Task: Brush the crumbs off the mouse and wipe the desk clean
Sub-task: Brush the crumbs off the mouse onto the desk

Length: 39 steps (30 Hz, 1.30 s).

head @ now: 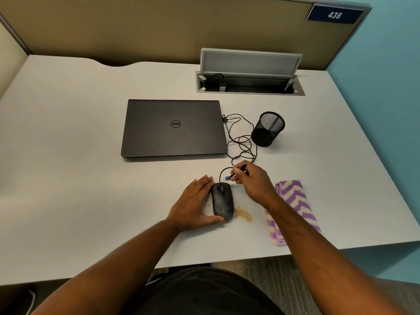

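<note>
**A:** Where do we stand? Start with the wide white laminate bench [91, 155] — have we wiped it?

**B:** Not that we can see. A tan scatter of crumbs [243, 214] lies on it just right of the mouse, with a fainter dusting on the left side by our palm. The closed dark grey laptop [173, 128] and the black mesh pen cup [268, 128] sit farther back, well apart from the mess.

**A:** And the cloth?

**B:** The purple-and-cream zigzag cloth [293, 201] lies folded on the bench under our right forearm, not in either hand. So we judge the wiping has not begun.

**A:** Then the mouse itself?

**B:** The black corded mouse [222, 201] rests flat near the front edge, and pale specks show on its rear shell — the brushing looks only partly done at best. Our left hand [195, 203] steadies it, fingers laid along its left side and the thumb curled round the back end.

**A:** And the right?

**B:** Our right hand [252, 180] hovers just past the mouse's front, fingers pinched closed on a small blue-handled brush [236, 172], its tip pointing down toward the mouse's nose. Whether the bristles touch, we cannot tell.
</note>
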Each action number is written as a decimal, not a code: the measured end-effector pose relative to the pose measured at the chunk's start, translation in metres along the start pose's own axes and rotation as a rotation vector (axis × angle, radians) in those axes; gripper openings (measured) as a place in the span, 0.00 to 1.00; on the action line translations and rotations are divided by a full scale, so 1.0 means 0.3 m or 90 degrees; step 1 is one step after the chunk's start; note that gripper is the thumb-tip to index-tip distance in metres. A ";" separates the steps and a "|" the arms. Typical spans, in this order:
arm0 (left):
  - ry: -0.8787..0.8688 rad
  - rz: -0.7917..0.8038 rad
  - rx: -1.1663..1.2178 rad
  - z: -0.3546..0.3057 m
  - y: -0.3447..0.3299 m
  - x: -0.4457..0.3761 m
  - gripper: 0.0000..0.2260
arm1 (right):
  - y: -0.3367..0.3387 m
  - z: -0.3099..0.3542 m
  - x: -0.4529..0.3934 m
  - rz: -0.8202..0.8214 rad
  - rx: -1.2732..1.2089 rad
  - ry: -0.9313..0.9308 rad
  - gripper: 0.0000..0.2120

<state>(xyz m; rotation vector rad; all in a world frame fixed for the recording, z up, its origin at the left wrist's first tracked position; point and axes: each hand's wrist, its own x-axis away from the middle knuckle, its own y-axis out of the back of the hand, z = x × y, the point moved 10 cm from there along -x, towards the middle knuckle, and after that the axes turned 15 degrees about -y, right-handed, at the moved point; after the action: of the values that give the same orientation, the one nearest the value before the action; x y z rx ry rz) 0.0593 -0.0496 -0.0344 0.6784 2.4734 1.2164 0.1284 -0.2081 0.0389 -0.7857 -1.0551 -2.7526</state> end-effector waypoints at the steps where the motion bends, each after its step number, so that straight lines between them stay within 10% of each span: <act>1: -0.001 -0.002 -0.002 -0.001 0.001 0.001 0.52 | -0.017 -0.009 0.001 0.015 0.010 -0.001 0.10; 14: 0.000 -0.007 -0.010 -0.003 0.004 0.001 0.52 | 0.005 -0.052 0.004 0.011 -0.126 -0.009 0.10; 39: -0.004 -0.006 -0.006 -0.006 0.008 0.001 0.51 | -0.099 0.087 -0.065 0.117 0.123 0.008 0.08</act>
<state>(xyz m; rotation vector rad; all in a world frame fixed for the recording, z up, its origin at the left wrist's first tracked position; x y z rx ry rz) 0.0590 -0.0495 -0.0314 0.6658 2.4615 1.2200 0.1489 -0.1706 0.0278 -0.7931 -1.1608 -2.4572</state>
